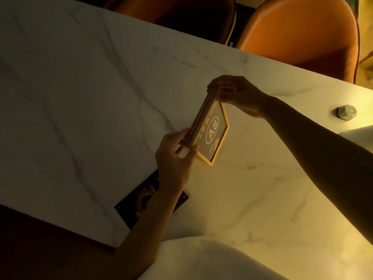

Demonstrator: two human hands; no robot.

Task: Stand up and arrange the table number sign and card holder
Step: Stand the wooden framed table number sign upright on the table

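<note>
A gold-framed table number sign [213, 132] marked "A8" stands tilted on the white marble table [80, 98], its long base edge uppermost toward me. My left hand [175, 158] grips its near end between thumb and fingers. My right hand [238, 96] pinches its far end from above. A flat dark rectangular card [139, 203] with corner holes lies on the table near the front edge, partly hidden under my left forearm; I cannot tell whether it belongs to the card holder.
A small faceted pale object [345, 112] sits on the table at the right. Two orange chairs [302, 31] stand behind the table's far edge. The table's front edge runs diagonally at lower left, with dark floor beyond.
</note>
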